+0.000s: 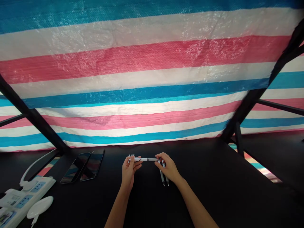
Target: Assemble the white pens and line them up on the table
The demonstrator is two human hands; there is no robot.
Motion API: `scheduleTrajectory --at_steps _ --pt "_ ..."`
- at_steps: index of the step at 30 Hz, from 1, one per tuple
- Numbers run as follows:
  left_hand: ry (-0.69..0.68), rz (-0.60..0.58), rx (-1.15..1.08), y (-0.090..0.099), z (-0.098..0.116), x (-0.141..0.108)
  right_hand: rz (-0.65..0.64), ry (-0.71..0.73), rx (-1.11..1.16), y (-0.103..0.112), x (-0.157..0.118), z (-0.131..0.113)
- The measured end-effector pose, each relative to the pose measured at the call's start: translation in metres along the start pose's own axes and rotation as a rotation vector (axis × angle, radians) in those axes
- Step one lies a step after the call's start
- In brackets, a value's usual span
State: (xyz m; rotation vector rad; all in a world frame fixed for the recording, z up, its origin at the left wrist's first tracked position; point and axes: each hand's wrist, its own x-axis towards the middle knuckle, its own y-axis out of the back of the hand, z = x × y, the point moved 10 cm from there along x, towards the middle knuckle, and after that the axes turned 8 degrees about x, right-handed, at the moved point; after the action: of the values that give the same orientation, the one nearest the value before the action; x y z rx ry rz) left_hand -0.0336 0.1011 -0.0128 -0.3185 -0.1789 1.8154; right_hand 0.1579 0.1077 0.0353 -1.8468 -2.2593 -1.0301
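A white pen (144,159) with a grey grip is held level above the black table, one end in each hand. My left hand (129,169) is closed on its left part, thumb on top. The fingertips of my right hand (169,167) pinch the right end, hiding the tip. Below and beside the right hand lie two similar white pens (161,177), points toward me, their upper parts partly covered by the fingers. Just past my left fingertips stick up several small white pieces (131,155), too small to name.
Two dark phones (75,169) lie side by side at the left. A white power strip (33,193) with a cable and a round white pad (40,207) sit at the lower left. Black frame bars (247,104) and a striped tarp (142,91) rise behind the black table (201,152).
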Motion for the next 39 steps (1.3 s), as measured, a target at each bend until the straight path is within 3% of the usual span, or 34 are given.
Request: scheduleTrajectory --at_steps 9,15,39 --pt "0.012 -0.023 0.0 -0.005 -0.003 -0.002 -0.009 0.004 -0.032 -0.002 0.002 0.001" --pt "0.015 0.036 -0.009 0.002 -0.002 -0.001 0.027 -0.062 0.066 0.003 -0.001 0.01" --pt "0.024 0.013 -0.001 -0.001 -0.005 0.0 0.003 -0.027 0.025 -0.001 0.002 0.005"
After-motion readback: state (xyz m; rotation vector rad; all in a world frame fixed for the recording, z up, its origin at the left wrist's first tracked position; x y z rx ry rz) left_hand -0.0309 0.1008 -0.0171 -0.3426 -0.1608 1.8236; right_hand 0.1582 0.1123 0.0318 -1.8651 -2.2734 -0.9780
